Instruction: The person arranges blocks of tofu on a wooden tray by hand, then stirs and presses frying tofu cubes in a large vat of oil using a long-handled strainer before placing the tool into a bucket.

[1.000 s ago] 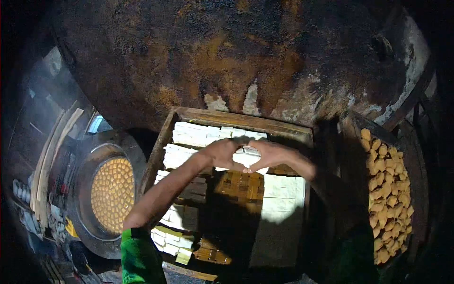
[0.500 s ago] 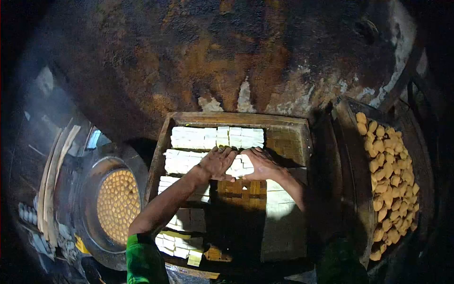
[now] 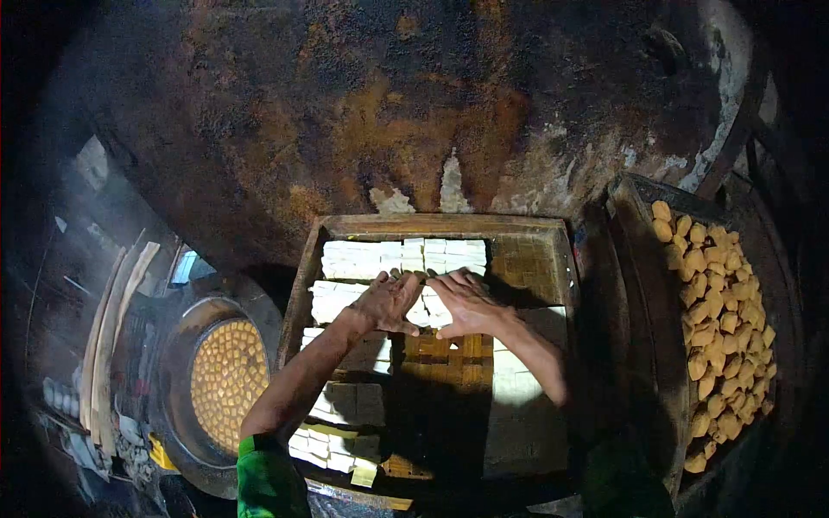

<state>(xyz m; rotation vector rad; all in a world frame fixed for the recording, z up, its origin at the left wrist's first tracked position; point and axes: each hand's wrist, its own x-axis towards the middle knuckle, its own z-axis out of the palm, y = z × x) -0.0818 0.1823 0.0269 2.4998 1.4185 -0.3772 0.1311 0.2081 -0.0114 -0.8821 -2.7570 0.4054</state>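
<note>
My left hand [image 3: 385, 304] and my right hand [image 3: 468, 304] meet over a small block of cut white tofu pieces [image 3: 431, 307] in the tray's second row. Fingers lie along the far side of the block and thumbs along the near side, so both hands grip it and partly cover it. Left of my left hand, more of the same row of white tofu [image 3: 335, 300] shows. A further row of tofu [image 3: 404, 258] lies just beyond my fingertips.
The wooden tray [image 3: 440, 226] has a woven bottom and holds more tofu rows [image 3: 345, 403] and a tofu slab [image 3: 527, 423]. At left a round pan [image 3: 229, 384] holds browning pieces, beside wood sticks [image 3: 121, 319]. At right stands a crate of fried tofu [image 3: 717, 337].
Both hands have shifted slightly left with the tofu block, closer to the rest of the row. Less of the block shows between them. The whole view has shifted a little.
</note>
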